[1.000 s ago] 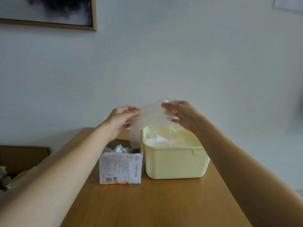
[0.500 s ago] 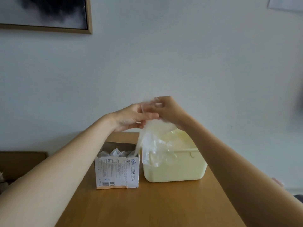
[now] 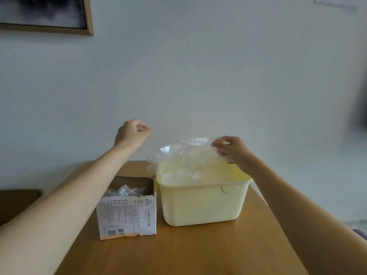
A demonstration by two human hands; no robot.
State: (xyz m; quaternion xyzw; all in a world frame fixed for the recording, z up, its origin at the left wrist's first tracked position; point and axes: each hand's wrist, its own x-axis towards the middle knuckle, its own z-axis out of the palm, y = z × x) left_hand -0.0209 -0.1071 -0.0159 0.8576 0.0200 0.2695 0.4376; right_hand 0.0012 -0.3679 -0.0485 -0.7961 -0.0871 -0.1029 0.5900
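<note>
Likely a room in a home, plainly furnished.
A wooden table [image 3: 198, 255] stands against a plain pale wall [image 3: 198, 76] where a wood-framed picture [image 3: 39, 14] hangs; on the table sit household things, a pale yellow plastic tub [image 3: 202, 203] and a torn-open carton [image 3: 129, 215] of disposable gloves.

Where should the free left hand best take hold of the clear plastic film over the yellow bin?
Probably pinch the clear plastic film at its loose left edge, coming from the left above the yellow bin. The right hand pinches the right end, so the limp sheet sags free there.
</note>
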